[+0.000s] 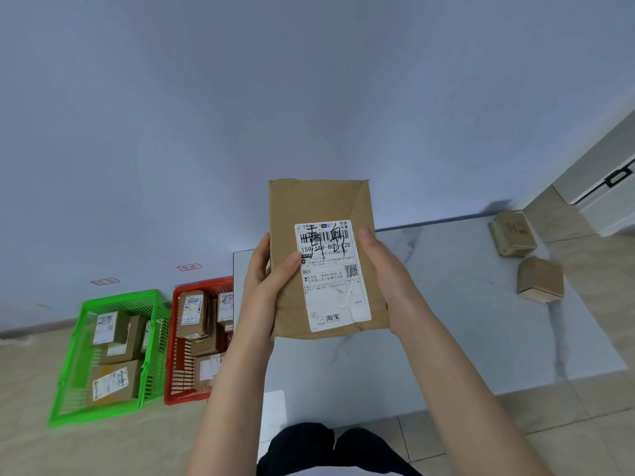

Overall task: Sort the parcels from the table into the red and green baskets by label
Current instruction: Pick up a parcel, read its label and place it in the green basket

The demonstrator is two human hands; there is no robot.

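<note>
I hold a flat brown cardboard parcel (316,204) upright above the table, its white shipping label with handwritten black marks facing me. My left hand (266,280) grips its left edge, thumb across the label. My right hand (385,273) grips the right edge. On the floor to the left stand a green basket (86,341) and a red basket (171,372), each holding several labelled boxes. Two small brown boxes remain at the table's far right, one near the corner (513,234) and one closer to me (541,279).
The white marble-pattern table (464,331) stands against a pale blue wall. Two small red tags (189,267) are stuck on the wall above the baskets. A white cabinet (604,173) stands at the right. My dark-trousered knees (330,448) show at the bottom, over tiled floor.
</note>
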